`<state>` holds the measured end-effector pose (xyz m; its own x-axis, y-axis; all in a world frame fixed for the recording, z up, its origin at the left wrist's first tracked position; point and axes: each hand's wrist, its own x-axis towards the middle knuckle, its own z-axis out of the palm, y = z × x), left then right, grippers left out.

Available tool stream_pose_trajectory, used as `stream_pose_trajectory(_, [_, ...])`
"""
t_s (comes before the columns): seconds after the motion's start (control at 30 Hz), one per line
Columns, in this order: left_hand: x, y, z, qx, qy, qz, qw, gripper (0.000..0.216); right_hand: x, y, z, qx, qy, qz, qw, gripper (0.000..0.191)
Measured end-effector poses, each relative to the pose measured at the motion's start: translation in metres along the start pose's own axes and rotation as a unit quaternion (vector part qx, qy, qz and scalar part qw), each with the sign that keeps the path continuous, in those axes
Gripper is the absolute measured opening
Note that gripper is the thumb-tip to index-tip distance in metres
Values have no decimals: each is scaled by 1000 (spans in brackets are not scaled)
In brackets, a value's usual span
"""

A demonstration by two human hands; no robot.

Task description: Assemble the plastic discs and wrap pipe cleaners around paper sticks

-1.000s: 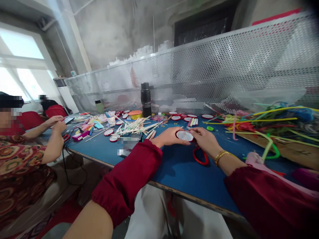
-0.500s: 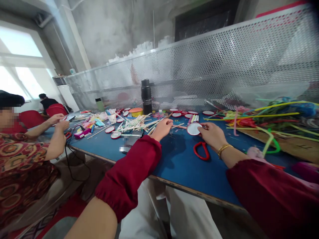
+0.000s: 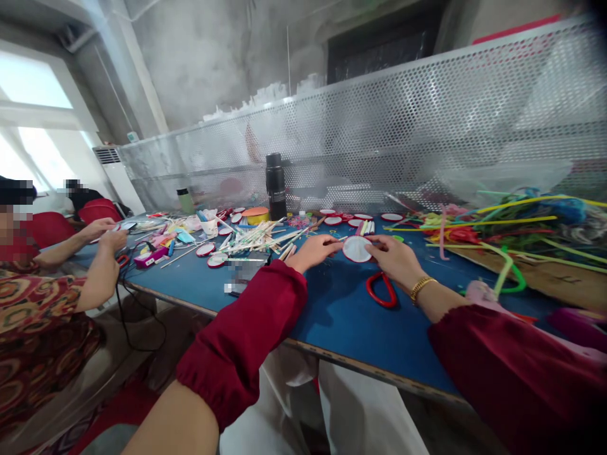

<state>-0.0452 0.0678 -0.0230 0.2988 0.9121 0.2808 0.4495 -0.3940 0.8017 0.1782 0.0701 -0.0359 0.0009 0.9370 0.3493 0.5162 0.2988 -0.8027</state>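
A round white disc with a red rim [image 3: 357, 249] is held up just above the table between my two hands. My right hand [image 3: 397, 260], with a gold bracelet at the wrist, pinches its right edge. At the left edge, the closed fingertips of my left hand [image 3: 313, 251] meet the rim; whether a thin piece is also between them cannot be made out. Red-handled scissors [image 3: 382, 291] lie on the table below my right hand, their blades not visible. A pile of thin paper sticks [image 3: 258, 237] lies beyond my left hand.
On the blue table [image 3: 332, 316] stand a black bottle [image 3: 275, 186] and more red-rimmed discs [image 3: 205, 249]. Coloured pipe cleaners [image 3: 502, 221] and cardboard [image 3: 559, 272] lie at right. A mesh panel [image 3: 379, 126] closes the back. A co-worker's hands [image 3: 111, 234] work at left.
My right hand has brought the disc leftward. My left hand has moved slightly right from the sticks, its fingertips now at the disc's edge.
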Motion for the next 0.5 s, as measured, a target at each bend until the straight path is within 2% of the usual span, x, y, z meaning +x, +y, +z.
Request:
stream_pose_trajectory(0.13, [4, -3, 4, 31, -7, 27, 999, 34, -3, 0, 8, 26, -73, -32, 996, 35])
stream_pose_trajectory(0.2, [7, -7, 2, 50, 2, 11, 999, 36, -4, -1, 9, 33, -87, -27, 995, 32])
stream_pose_trajectory(0.33, [8, -11, -9, 45, 75, -56, 995, 36, -4, -6, 3, 38, -19, 23, 999, 31])
stream_pose_trajectory(0.43, [4, -10, -19, 121, 134, -72, 981, 25, -2, -7, -2, 13, 14, 46, 999, 23])
stream_pose_trajectory(0.5, [2, -10, -22, 164, 143, -73, 973, 22, -1, -6, -4, -8, 12, 41, 999, 21])
